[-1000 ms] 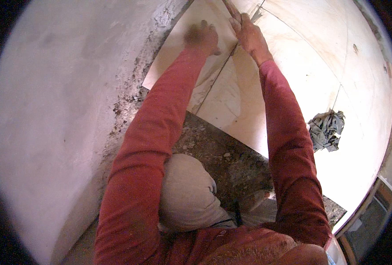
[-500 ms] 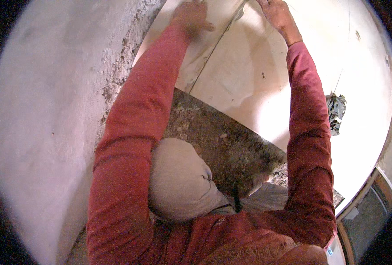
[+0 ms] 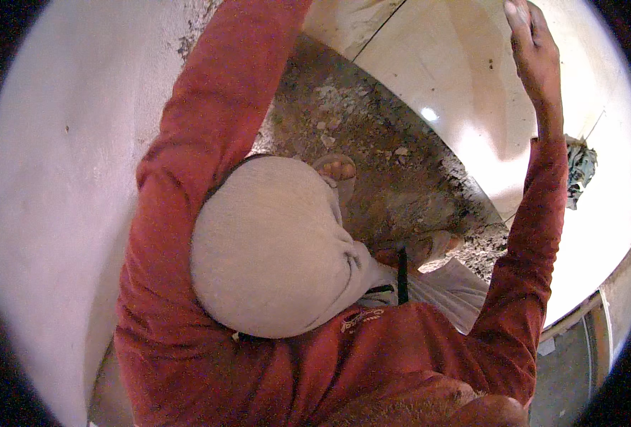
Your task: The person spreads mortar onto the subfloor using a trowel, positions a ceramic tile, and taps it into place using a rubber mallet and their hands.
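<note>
My right hand [image 3: 536, 60] is at the upper right, over the large pale floor tiles [image 3: 443, 64]. Its fingers point away from me, stretched out close together, and I see nothing held in them. Whether the fingertips touch the tile I cannot tell. My left arm [image 3: 223, 85] in its red sleeve reaches up past the top edge, so the left hand is out of sight. A dark joint line runs between the glossy tiles, and a bright glare lies on them.
Rough dark ground [image 3: 372, 135] with loose crumbs borders the tiles; my feet are on it. A pale wall [image 3: 73, 178] rises close at my left. A crumpled dark plastic piece [image 3: 581, 173] lies on the tiles beyond my right forearm. My bent knee [image 3: 273, 249] is between my arms.
My left hand has passed out of view over the top edge. My right hand has moved right and off its earlier place near the tile joint. More dark ground shows now.
</note>
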Action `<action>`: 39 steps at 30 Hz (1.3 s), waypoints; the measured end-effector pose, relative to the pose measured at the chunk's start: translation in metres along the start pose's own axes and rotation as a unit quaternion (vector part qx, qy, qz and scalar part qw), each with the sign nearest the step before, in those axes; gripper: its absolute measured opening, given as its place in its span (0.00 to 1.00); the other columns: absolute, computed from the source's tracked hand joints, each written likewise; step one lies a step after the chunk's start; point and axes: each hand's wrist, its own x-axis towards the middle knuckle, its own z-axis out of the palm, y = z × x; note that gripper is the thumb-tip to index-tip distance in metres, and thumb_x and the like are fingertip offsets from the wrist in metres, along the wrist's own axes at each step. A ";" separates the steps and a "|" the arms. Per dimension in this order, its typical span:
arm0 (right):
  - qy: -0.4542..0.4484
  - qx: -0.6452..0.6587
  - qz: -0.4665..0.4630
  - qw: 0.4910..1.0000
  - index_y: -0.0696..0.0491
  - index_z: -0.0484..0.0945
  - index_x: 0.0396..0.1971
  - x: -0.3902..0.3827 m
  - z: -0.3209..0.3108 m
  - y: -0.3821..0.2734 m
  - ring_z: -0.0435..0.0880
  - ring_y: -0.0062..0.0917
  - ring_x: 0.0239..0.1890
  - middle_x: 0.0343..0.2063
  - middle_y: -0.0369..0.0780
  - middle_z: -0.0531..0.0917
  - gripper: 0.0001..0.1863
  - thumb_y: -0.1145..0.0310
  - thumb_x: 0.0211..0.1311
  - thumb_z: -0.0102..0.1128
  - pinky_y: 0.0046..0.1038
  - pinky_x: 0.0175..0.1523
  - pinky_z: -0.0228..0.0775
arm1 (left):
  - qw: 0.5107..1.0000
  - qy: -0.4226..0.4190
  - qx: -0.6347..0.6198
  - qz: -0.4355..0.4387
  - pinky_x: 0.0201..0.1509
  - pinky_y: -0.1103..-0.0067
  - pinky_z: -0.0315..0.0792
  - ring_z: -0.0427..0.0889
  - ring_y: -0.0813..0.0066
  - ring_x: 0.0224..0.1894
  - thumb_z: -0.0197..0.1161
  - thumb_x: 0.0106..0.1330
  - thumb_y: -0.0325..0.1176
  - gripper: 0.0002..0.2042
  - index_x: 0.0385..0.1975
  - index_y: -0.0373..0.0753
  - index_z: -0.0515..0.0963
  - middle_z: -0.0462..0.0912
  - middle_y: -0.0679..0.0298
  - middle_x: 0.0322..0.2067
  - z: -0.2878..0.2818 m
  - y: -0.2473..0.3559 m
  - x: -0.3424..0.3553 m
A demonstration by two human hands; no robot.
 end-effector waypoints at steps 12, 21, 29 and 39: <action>-0.075 -0.069 -0.095 0.990 0.53 0.71 0.57 -0.047 0.047 0.012 0.82 0.58 0.48 0.46 0.55 0.83 0.25 0.48 0.75 0.50 0.48 0.52 0.76 | 0.997 -0.020 0.011 -0.074 0.78 0.59 0.51 0.52 0.46 0.77 0.79 0.47 0.55 0.58 0.74 0.34 0.53 0.50 0.43 0.75 0.001 0.010 -0.058; -0.004 0.088 0.055 0.995 0.53 0.71 0.59 -0.022 0.007 -0.006 0.85 0.37 0.35 0.37 0.50 0.85 0.23 0.51 0.76 0.51 0.36 0.45 0.76 | 0.984 0.171 -0.026 -0.034 0.68 0.59 0.68 0.75 0.43 0.62 0.71 0.51 0.66 0.48 0.65 0.35 0.70 0.70 0.41 0.64 0.027 -0.035 -0.010; 0.162 0.029 -0.135 0.977 0.49 0.65 0.69 0.038 0.002 0.005 0.79 0.47 0.61 0.60 0.51 0.78 0.26 0.60 0.75 0.51 0.40 0.65 0.71 | 0.989 0.054 -0.050 -0.126 0.73 0.63 0.60 0.65 0.48 0.69 0.77 0.45 0.62 0.51 0.64 0.31 0.68 0.65 0.45 0.67 -0.016 -0.011 0.042; 0.050 -0.048 -0.066 0.995 0.45 0.68 0.67 0.132 0.070 -0.053 0.85 0.45 0.45 0.40 0.49 0.85 0.26 0.61 0.70 0.52 0.47 0.49 0.78 | 0.989 0.063 -0.053 -0.119 0.57 0.59 0.77 0.83 0.44 0.52 0.81 0.40 0.59 0.41 0.48 0.32 0.79 0.83 0.41 0.48 -0.031 -0.014 0.046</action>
